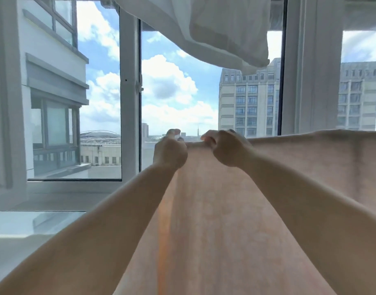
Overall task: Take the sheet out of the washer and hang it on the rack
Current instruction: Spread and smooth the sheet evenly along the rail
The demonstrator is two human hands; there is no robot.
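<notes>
**Both hands at the sheet's top edge, in front of the window**

Starting at the left, I am seeing a white-framed window (pixel 129 92) that is giving onto blue sky, clouds and pale buildings, with a white sill (pixel 55 201) running below the glass.

Moving inward, my left hand (pixel 170 150) is reaching up and forward with the arm stretched out. Its fingers are curling at the left end of the top edge of a thin, pale peach-pink fabric sheet (pixel 225 209); from here the hand is looking closed on that corner, with the thumb standing just above the hem.

Just beside it, my right hand (pixel 224 148) is clenching the same top edge, fingers folding over the hem and pinching the cloth. The two hands are sitting near each other, with a short taut stretch of hem lying between them.

The sheet is falling from both hands down toward the camera, between and under my forearms, and it is spreading away to the right as a level band. What is carrying that right-hand stretch I cannot tell.

Above, a white cloth (pixel 225 33) is hanging from the top of the view, well apart from the hands.
</notes>
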